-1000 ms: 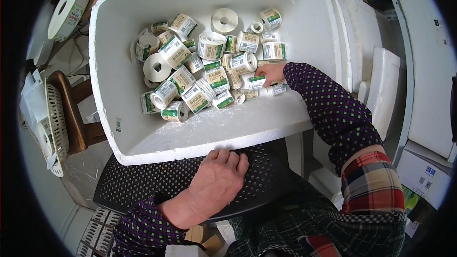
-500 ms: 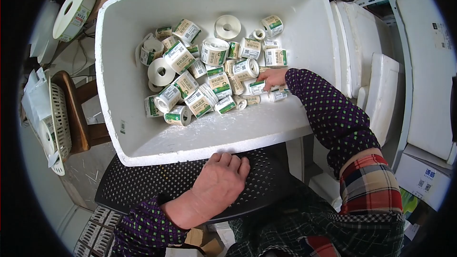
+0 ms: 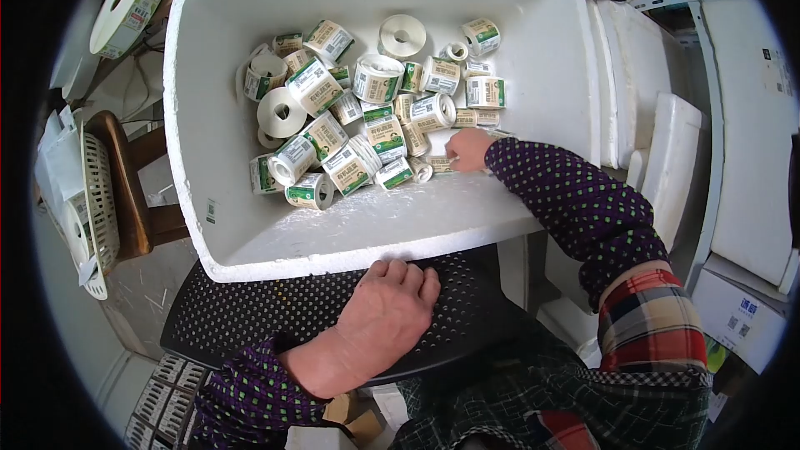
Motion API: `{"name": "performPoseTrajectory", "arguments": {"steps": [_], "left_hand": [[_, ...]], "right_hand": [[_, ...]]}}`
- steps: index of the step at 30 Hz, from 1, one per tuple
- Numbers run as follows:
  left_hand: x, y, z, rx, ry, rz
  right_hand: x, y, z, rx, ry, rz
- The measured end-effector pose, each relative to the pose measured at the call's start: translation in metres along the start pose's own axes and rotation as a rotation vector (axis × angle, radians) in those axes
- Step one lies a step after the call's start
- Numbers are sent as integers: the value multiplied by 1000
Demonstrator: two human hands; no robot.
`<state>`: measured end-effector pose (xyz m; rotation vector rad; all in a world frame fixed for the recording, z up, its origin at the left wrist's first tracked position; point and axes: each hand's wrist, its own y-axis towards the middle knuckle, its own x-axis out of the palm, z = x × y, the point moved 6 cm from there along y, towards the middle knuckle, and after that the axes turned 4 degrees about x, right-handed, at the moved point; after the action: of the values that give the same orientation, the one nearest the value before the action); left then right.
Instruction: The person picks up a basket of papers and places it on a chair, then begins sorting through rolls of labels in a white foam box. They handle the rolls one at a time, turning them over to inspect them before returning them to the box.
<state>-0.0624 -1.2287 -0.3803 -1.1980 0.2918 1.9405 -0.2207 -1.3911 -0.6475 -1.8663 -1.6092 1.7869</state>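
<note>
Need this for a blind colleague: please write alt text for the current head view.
A person's right hand reaches among many small cream, green and white label rolls inside a white foam box, while the left hand is at its near rim. Both forearms wear dark dotted sleeves, and a black perforated surface shows below the box.

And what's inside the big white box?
The white box holds lots of label rolls, with the right hand reaching in. Whatever they cover underneath can't be seen.

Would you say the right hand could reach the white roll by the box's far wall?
Probably yes: the right hand is inside the foam box, with free space above the label rolls between it and the white roll.
</note>
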Motion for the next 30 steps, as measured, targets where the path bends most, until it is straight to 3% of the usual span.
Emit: {"name": "performPoseTrajectory", "arguments": {"steps": [6,13,18,20,30], "left_hand": [[0,0,1,1,-4,10],[0,0,1,1,-15,20],[0,0,1,-1,-17,41],[0,0,0,-7,-20,55],[2,-1,0,-12,-4,11]], "right_hand": [[24,20,-9,-36,-91,28],[23,21,17,11,463,-370],[17,21,14,-32,516,-412],[26,24,20,62,681,-427],[33,31,38,138,864,-449]]}}
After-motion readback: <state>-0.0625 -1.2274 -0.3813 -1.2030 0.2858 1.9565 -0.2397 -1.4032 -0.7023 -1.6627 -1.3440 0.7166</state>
